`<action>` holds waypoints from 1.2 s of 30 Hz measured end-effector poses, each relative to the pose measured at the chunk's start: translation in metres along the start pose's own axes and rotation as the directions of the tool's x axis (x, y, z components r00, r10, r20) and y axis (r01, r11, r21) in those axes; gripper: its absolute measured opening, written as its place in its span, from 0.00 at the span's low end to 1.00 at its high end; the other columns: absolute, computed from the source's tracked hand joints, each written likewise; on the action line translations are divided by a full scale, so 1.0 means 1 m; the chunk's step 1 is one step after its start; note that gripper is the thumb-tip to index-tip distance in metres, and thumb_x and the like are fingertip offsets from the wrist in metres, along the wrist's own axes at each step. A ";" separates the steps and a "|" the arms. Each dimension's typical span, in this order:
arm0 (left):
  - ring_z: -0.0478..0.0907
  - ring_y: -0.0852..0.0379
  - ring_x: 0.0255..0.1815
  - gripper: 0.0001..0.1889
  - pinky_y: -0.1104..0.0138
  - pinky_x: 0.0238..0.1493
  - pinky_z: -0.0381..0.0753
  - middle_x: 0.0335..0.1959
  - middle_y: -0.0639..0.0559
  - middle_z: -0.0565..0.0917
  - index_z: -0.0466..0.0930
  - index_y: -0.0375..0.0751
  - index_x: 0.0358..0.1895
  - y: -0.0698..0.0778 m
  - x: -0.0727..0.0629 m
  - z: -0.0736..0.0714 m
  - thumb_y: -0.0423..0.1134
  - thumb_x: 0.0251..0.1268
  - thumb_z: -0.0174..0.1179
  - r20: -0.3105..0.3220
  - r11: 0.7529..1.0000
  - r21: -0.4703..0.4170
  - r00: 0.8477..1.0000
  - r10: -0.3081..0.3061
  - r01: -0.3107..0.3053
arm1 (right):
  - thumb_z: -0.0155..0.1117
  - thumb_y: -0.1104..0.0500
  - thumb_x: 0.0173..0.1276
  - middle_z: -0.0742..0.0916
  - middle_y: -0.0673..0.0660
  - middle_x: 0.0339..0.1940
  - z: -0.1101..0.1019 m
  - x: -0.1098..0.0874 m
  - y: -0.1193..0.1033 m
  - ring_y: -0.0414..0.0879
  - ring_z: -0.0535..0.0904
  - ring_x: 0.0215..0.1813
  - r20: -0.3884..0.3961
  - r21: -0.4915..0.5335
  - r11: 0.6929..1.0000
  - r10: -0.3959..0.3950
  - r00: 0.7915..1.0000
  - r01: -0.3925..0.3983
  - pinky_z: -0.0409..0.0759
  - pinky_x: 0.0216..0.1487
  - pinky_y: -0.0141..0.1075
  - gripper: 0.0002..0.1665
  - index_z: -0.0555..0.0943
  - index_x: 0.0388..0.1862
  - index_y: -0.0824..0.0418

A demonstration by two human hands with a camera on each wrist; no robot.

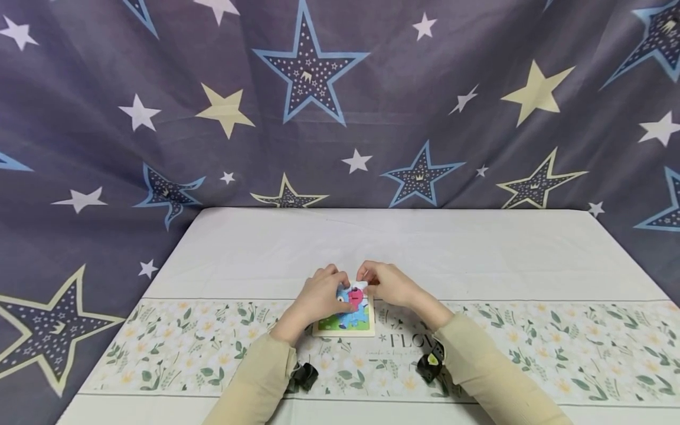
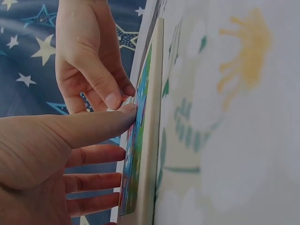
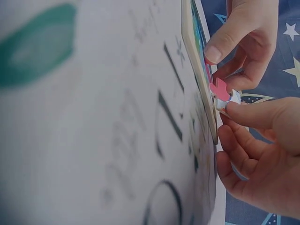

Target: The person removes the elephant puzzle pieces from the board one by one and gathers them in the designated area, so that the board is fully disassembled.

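Note:
A small jigsaw puzzle in a pale wooden frame lies flat on the table, with a blue and pink cartoon picture over green. My left hand lies across its left side. Its thumb presses on the picture, and the other fingers, fairly straight, reach to the board's surface. At the upper right corner, my right hand pinches a puzzle piece between thumb and fingers. Pink and white show on this piece, which stands tilted up from the board in the right wrist view.
Under the board runs a floral table runner with printed lettering, laid over a white tablecloth. Dark wrist devices sit by both sleeves. A dark curtain with stars hangs behind the table.

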State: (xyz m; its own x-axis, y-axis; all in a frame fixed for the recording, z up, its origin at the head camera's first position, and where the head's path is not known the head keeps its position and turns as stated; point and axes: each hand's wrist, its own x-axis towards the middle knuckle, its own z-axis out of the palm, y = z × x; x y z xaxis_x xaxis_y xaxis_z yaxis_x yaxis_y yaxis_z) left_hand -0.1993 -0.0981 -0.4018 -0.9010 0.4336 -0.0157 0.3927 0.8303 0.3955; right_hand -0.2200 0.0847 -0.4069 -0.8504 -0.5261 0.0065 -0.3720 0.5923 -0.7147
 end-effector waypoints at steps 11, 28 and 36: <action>0.68 0.51 0.39 0.19 0.55 0.38 0.69 0.38 0.50 0.72 0.78 0.44 0.38 0.001 0.000 0.000 0.50 0.44 0.70 -0.006 1.000 -0.014 1.000 -0.001 0.001 | 0.60 0.67 0.60 0.81 0.51 0.28 -0.002 -0.001 0.000 0.41 0.73 0.28 -0.006 -0.021 1.000 0.011 1.000 -0.012 0.72 0.32 0.33 0.06 0.75 0.36 0.59; 0.67 0.50 0.41 0.23 0.54 0.45 0.68 0.40 0.49 0.72 0.77 0.41 0.46 0.000 -0.001 0.002 0.47 0.45 0.70 0.003 0.998 -0.064 1.000 -0.026 0.026 | 0.58 0.65 0.62 0.82 0.52 0.32 -0.016 -0.012 0.006 0.41 0.77 0.34 -0.043 -0.001 0.999 0.038 0.998 -0.038 0.75 0.38 0.35 0.05 0.75 0.35 0.57; 0.67 0.50 0.41 0.25 0.54 0.45 0.68 0.41 0.48 0.73 0.78 0.41 0.48 0.001 -0.001 0.001 0.47 0.45 0.70 -0.003 0.998 -0.065 1.000 -0.024 0.024 | 0.59 0.66 0.60 0.83 0.52 0.32 -0.027 -0.017 0.016 0.42 0.77 0.34 -0.074 -0.020 0.998 0.065 0.995 -0.067 0.75 0.38 0.36 0.06 0.76 0.34 0.56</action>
State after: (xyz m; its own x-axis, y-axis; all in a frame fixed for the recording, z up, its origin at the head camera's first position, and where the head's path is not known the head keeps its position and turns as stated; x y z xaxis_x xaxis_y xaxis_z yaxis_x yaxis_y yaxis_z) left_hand -0.1977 -0.0976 -0.4022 -0.9109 0.4121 -0.0223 0.3581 0.8160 0.4538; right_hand -0.2215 0.1196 -0.3991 -0.8978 -0.4402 0.0117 -0.3220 0.6382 -0.6993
